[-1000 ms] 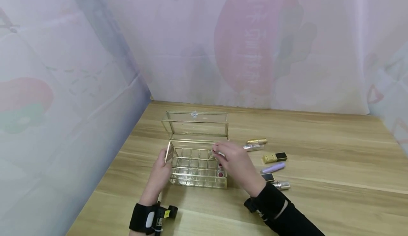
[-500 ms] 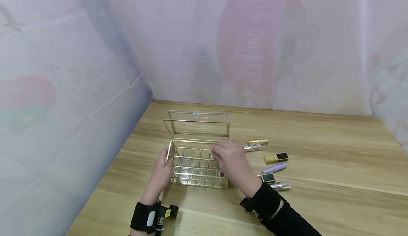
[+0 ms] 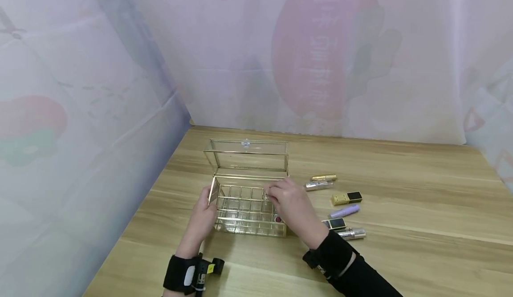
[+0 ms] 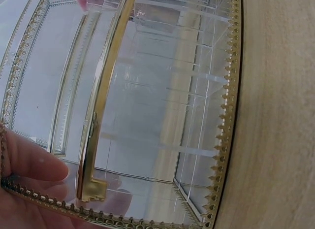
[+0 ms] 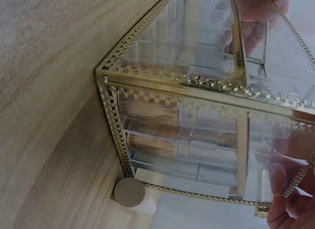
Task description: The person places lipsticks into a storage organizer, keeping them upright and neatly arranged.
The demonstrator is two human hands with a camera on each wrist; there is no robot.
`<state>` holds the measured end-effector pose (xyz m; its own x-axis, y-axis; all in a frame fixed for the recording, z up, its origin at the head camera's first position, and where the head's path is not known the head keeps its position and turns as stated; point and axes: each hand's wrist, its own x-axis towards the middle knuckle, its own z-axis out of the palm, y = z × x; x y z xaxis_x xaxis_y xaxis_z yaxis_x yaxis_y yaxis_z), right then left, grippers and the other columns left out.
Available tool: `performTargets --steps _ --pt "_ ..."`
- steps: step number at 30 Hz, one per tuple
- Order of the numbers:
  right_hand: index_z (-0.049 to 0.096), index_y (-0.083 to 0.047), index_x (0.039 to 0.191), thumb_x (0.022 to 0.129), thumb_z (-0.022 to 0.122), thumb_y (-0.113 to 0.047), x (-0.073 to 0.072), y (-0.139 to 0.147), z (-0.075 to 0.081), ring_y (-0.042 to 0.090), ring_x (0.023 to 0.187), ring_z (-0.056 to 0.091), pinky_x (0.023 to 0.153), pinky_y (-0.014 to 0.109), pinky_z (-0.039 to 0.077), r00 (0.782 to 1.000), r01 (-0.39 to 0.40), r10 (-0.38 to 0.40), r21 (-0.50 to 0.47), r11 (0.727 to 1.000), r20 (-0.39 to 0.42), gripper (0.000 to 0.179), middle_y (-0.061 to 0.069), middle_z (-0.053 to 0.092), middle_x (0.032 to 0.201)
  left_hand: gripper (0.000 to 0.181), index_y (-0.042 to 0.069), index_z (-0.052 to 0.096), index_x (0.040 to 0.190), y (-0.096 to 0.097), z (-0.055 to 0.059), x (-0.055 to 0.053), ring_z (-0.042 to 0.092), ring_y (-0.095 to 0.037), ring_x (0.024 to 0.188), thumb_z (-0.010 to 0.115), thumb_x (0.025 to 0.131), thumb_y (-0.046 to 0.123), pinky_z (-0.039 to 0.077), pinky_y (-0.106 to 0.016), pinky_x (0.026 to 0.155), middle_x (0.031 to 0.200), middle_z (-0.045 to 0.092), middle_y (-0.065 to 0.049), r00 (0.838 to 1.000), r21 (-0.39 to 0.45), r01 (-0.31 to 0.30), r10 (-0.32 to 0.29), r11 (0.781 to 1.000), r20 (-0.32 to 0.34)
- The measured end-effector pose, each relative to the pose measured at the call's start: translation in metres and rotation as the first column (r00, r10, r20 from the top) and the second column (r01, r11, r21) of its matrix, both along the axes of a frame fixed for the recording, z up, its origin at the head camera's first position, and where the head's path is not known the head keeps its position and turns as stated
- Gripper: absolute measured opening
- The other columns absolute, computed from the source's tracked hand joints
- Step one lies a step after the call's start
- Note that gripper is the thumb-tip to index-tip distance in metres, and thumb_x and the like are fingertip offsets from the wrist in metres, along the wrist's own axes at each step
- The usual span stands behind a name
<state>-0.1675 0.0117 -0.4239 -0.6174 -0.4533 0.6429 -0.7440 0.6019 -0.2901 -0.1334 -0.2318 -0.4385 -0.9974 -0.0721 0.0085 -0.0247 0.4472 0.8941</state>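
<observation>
A clear glass box (image 3: pixel 250 233) with gold edges and a compartment grid stands on the table, its lid (image 3: pixel 250 161) swung up at the back. My left hand (image 3: pixel 202 217) grips the box's left wall, thumb inside in the left wrist view. At the back right compartment, my right hand (image 3: pixel 294 208) pinches a clear tube (image 3: pixel 266 194), mostly hidden by the fingers. A lipstick with a dark red end (image 3: pixel 277 219) stands in the front right compartment. Through the side glass in the right wrist view, upright lipstick tubes (image 5: pixel 152 143) fill part of the right column.
Right of the box lie a gold tube (image 3: pixel 323 177), a clear silvery tube (image 3: pixel 318 185), a gold lipstick with black end (image 3: pixel 346 198), a purple tube (image 3: pixel 344 211), a black-ended lipstick (image 3: pixel 335 224) and a silver tube (image 3: pixel 352 233). Printed cloth (image 3: pixel 240 65) hangs behind the table.
My right hand has shifted slightly lower with the clear tube, which now shows less above the compartment. The left hand keeps its grip on the box wall.
</observation>
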Motion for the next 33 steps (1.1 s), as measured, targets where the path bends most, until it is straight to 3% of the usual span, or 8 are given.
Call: performTargets --steps 15,33 --pt "0.077 -0.009 0.09 0.072 0.078 -0.01 -0.001 -0.0009 0.0008 0.015 0.08 0.059 0.07 0.029 0.055 0.999 0.029 -0.031 0.124 0.992 0.014 0.018 0.002 0.073 0.087 0.053 -0.004 0.035 0.138 0.0006 0.0006 0.0003 0.029 -0.04 0.131 0.033 0.086 -0.011 0.019 -0.06 0.11 0.144 0.037 -0.029 1.0 0.008 -0.011 0.011 1.0 0.008" --pt "0.078 -0.01 0.085 0.07 0.079 -0.008 0.0001 -0.0049 0.0039 0.015 0.073 0.059 0.062 0.029 0.056 0.998 0.057 -0.06 0.162 0.985 0.015 0.015 0.002 0.07 0.079 0.053 -0.001 0.035 0.139 -0.0013 -0.0027 0.0009 0.029 -0.038 0.132 0.033 0.087 -0.01 0.021 -0.061 0.109 0.147 0.035 -0.026 1.0 -0.021 -0.005 0.006 1.0 0.012"
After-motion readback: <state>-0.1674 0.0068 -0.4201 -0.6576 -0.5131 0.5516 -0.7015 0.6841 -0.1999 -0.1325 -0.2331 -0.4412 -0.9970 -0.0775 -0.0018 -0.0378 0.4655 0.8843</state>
